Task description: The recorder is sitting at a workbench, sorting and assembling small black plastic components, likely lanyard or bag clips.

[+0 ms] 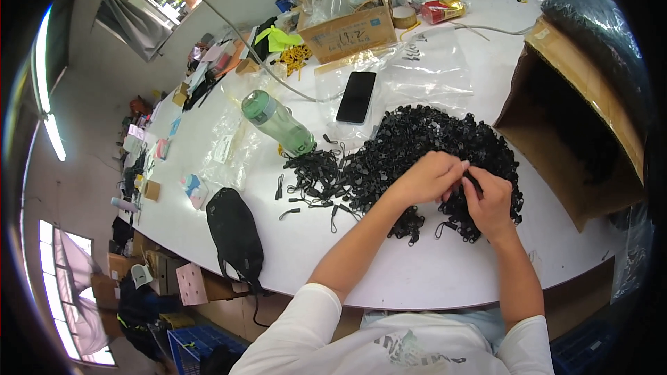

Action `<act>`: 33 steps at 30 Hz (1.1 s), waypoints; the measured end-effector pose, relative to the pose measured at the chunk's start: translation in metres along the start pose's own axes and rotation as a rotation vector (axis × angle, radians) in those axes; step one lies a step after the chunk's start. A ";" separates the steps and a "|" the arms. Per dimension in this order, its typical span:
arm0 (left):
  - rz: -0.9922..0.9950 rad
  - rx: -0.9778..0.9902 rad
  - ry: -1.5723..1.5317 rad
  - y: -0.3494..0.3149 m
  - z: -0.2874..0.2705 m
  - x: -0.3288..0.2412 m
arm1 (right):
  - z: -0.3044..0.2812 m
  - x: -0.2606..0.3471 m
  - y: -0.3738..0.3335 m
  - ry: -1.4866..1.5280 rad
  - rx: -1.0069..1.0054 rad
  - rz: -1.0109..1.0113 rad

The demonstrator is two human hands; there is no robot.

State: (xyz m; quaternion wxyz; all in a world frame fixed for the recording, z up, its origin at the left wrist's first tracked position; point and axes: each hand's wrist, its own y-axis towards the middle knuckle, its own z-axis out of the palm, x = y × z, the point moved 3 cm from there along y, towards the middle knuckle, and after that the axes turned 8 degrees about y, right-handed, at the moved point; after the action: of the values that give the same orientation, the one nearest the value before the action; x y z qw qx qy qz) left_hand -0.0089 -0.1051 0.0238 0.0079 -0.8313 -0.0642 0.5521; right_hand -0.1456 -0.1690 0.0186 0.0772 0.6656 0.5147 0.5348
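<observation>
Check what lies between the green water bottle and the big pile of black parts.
In the head view, between the green water bottle and the pile of black parts lies a black phone face up on clear plastic bags, plus loose black pull cords nearer the table edge.

Both forearms reach forward; left hand [429,178] and right hand [490,201] meet, fingers curled, pinching.

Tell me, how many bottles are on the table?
1: a green bottle lying on its side on the white table, left of the black phone. Clutter farther back could hide more.
</observation>
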 end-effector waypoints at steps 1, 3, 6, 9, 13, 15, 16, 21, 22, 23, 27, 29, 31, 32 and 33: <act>-0.041 0.037 -0.094 -0.001 0.005 0.002 | 0.000 -0.002 -0.003 -0.007 0.028 0.016; 0.072 -0.042 -0.015 0.005 0.005 0.005 | -0.002 -0.002 0.001 0.013 0.015 -0.017; 0.209 -0.215 0.020 0.007 0.007 0.005 | -0.007 0.002 -0.002 0.002 0.015 -0.019; 0.105 -0.402 0.045 0.009 -0.002 0.002 | -0.010 0.003 0.000 -0.054 0.057 -0.060; 0.067 -0.480 0.138 -0.004 -0.018 -0.006 | 0.005 0.001 0.004 0.021 0.065 -0.033; 0.116 -0.373 0.062 0.000 -0.013 -0.005 | 0.004 -0.002 0.001 0.006 0.062 -0.012; 0.145 -0.320 0.009 0.002 -0.011 -0.005 | 0.005 -0.003 0.002 0.038 0.018 0.015; 0.065 -0.195 -0.276 0.007 -0.002 -0.001 | -0.001 -0.010 0.001 0.193 -0.013 0.141; -0.007 -0.139 -0.354 0.005 0.001 0.002 | -0.002 -0.009 -0.002 0.278 -0.023 0.153; -0.081 -0.083 -0.432 0.005 0.004 0.004 | -0.003 -0.008 -0.004 0.362 -0.033 0.165; -0.040 -0.070 -0.587 0.008 0.007 0.004 | -0.004 -0.002 -0.002 0.460 -0.019 0.244; -0.059 -0.102 -0.618 0.007 0.007 0.011 | -0.003 -0.003 -0.001 0.476 -0.007 0.278; -0.057 -0.123 -0.609 0.008 0.006 0.015 | 0.000 -0.005 -0.002 0.507 -0.004 0.322; -0.056 -0.149 -0.600 0.007 0.005 0.017 | -0.001 -0.005 -0.002 0.507 -0.002 0.326; -0.039 -0.158 -0.593 0.009 0.003 0.018 | -0.003 -0.004 0.000 0.457 -0.003 0.289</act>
State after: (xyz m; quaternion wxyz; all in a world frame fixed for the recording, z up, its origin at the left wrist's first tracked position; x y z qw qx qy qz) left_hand -0.0041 -0.1123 0.0057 -0.0651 -0.6306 -0.1221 0.7637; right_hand -0.1479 -0.1736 0.0173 -0.1173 0.5940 0.4177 0.6775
